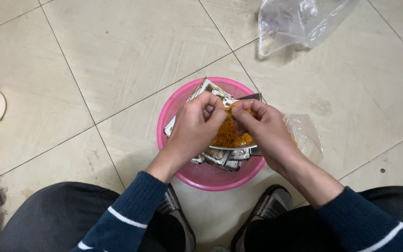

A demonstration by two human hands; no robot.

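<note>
Your left hand [197,123] and right hand [263,126] pinched orange shreds [227,134] with closed fingers over the pink basket [201,175]; the packets [220,157] underneath were mostly hidden.

Both hands meet over the basket [197,179] — packets [220,158] lie in it beneath them, a small bag [306,133] just right, a larger bag [299,18] beyond.

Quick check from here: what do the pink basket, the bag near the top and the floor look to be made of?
Pink basket: likely moulded plastic, glossy rim, fine perforated mesh wall. Clear bag: thin plastic film, see-through, crinkled with shiny highlights. Floor: seemingly ceramic tile, pale beige, faint sheen, dark grout lines between the squares.
</note>
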